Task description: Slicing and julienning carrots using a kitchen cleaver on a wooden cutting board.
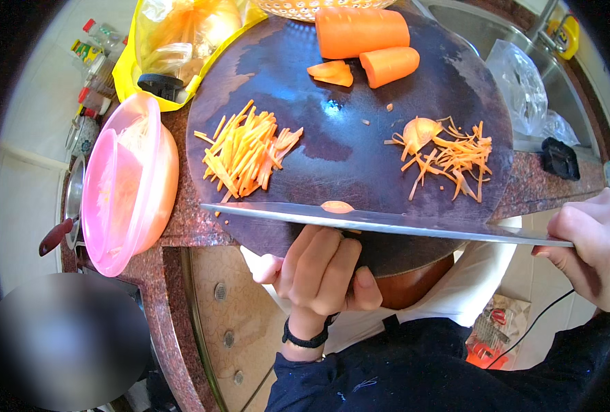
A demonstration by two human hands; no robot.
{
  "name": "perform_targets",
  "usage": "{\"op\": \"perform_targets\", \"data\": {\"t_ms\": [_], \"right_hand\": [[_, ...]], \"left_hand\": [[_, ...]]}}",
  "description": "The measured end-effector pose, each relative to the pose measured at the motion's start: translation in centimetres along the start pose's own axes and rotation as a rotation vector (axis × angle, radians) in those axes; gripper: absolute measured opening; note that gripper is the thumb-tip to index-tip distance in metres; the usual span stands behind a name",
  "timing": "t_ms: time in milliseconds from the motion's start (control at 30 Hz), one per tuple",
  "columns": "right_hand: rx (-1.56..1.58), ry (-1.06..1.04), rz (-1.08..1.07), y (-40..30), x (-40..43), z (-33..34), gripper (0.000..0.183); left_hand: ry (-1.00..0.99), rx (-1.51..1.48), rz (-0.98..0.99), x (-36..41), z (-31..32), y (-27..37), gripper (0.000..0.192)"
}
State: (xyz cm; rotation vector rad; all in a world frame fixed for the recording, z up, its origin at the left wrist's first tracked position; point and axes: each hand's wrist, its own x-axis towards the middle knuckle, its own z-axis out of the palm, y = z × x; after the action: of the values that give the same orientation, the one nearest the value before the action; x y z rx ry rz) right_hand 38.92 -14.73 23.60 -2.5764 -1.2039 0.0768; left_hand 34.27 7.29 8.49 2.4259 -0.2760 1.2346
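Observation:
My right hand (588, 242) grips a large kitchen knife (403, 221) at the right edge; its handle is hidden in the hand. The broad blade spans the near part of the round dark chopping board (346, 165). My left hand (320, 273) has bent fingers up against the blade's near side. A small pale orange bit (354, 232) shows beside its fingertips; what lies under them is hidden. A thin carrot slice (337, 207) appears on the blade's far face. Carrot matchsticks (246, 152) lie heaped at left, finer carrot shreds (459, 157) at right.
A large carrot piece (362, 33), a smaller chunk (391, 67) and slices (332, 73) lie at the board's far side. Left stands a pink bowl (168, 180) with shreds, beyond it a yellow bag (125, 67). A sink (469, 26) and plastic bag (518, 87) are right.

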Motion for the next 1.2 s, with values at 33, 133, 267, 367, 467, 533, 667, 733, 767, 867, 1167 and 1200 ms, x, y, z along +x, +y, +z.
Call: {"op": "perform_targets", "data": {"t_ms": [33,133,267,367,467,533,667,733,767,867,1167,1200], "right_hand": [[-0.004,-0.013,0.015,-0.3,0.0,-0.3,0.019],[0.043,-0.095,0.090,-1.0,0.6,-1.2,0.017],[-0.001,-0.015,-0.012,-0.3,0.3,0.0,0.017],[-0.043,-0.060,-0.011,-0.2,-0.3,-0.3,0.019],[-0.022,0.093,-0.044,0.1,-0.6,0.2,0.023],[-0.023,0.028,-0.013,-0.1,-0.6,-0.3,0.025],[-0.107,0.174,-0.186,0.8,-0.6,0.5,0.013],[-0.069,0.192,-0.139,0.6,-0.5,0.7,0.014],[-0.070,0.190,-0.140,0.5,-0.6,0.7,0.014],[0.013,0.068,0.012,0.1,-1.1,0.0,0.025],[0.031,0.110,0.095,-0.1,-0.9,0.3,0.022],[0.037,0.105,0.110,-0.1,-0.8,0.3,0.022]], "left_hand": [[0.019,0.010,0.007,0.1,0.0,0.2,0.029],[0.053,0.023,0.032,0.7,0.2,0.4,0.031],[0.052,0.038,0.045,0.2,0.4,-0.1,0.032],[0.064,-0.004,0.048,0.5,0.5,0.1,0.031],[0.049,-0.035,0.027,0.5,0.3,0.1,0.030],[0.049,-0.025,0.043,0.7,0.4,0.1,0.030],[0.043,-0.013,0.032,0.5,0.4,0.1,0.030],[0.047,-0.021,0.027,0.3,0.3,-0.1,0.030],[0.055,-0.036,0.026,0.3,0.3,-0.2,0.030],[0.048,-0.114,-0.030,0.8,0.2,0.5,0.030],[-0.060,-0.044,-0.060,2.0,-0.8,0.7,0.016],[-0.097,-0.023,-0.030,2.1,-0.9,0.6,0.015]]}}
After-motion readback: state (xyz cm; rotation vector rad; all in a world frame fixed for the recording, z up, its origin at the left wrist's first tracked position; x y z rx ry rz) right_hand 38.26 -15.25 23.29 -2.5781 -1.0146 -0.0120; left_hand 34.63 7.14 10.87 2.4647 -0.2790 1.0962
